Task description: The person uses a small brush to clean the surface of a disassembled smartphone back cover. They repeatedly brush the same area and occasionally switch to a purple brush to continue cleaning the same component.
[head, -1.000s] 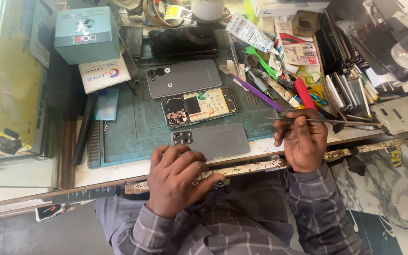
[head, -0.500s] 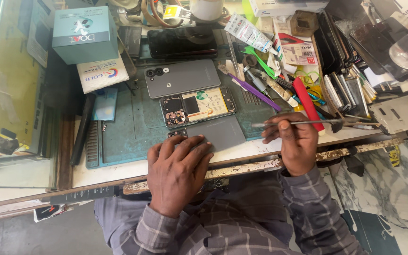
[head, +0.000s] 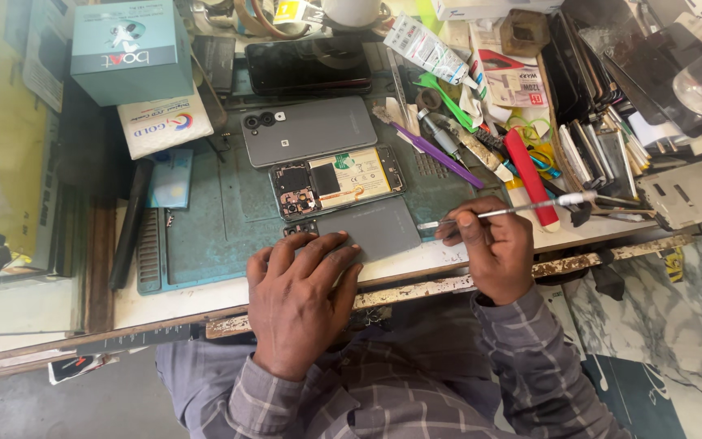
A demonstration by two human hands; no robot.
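On the teal work mat, near the front edge of the bench, a dark grey phone was lain flat, and it was pinned there by the left hand, whose fingers were spread and pressed down over its near-left corner, apparently so that the device could not slide. Just to its right, a slim metal tool was pinched between thumb and forefinger of the right hand, the other fingers being curled under; the tool was held nearly level, with its fine tip pointed at the phone's right edge, and whether the tip touched could not be told. Directly behind the held phone, an opened phone with its board and battery exposed had been laid face down, and behind that a grey back cover, both kept on the mat, probably for easy reach. A purple pry tool and a red-handled tool were lain to the right among cluttered parts, while a teal box was stood at the far left, well apart from the hands.
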